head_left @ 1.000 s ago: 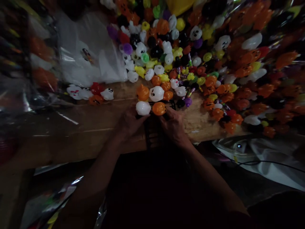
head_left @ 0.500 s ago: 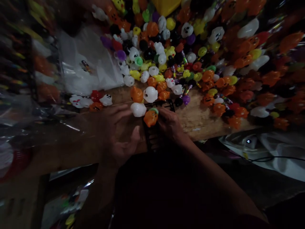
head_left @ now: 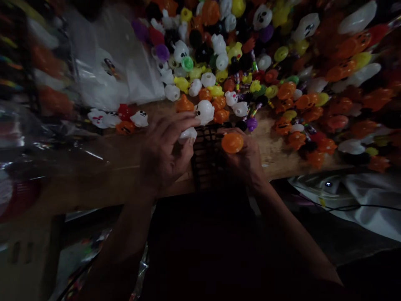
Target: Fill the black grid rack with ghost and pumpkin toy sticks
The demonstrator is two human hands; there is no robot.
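Observation:
My left hand (head_left: 167, 146) is closed on a white plastic toy (head_left: 188, 135), with the thumb on its near side and the fingers over its top. My right hand (head_left: 246, 156) holds a rounded orange plastic toy (head_left: 232, 143), its smooth end turned up toward me. Between the hands lies a black slatted tray (head_left: 202, 167) on the wooden table. Just beyond the left fingertips sits a round white ghost toy (head_left: 204, 112), beside an orange toy (head_left: 184, 103) that the fingers partly cover.
A large heap of small plastic toys (head_left: 219, 60) spreads across the back and right of the table (head_left: 266, 154). At the left are a clear plastic bag (head_left: 106, 79) and a short row of toys (head_left: 125, 126). A white sack (head_left: 354, 200) lies below the right edge.
My left hand has closed on the white toy. The orange toy has been lifted in my right hand and moved right, away from the white one. The view has shifted slightly.

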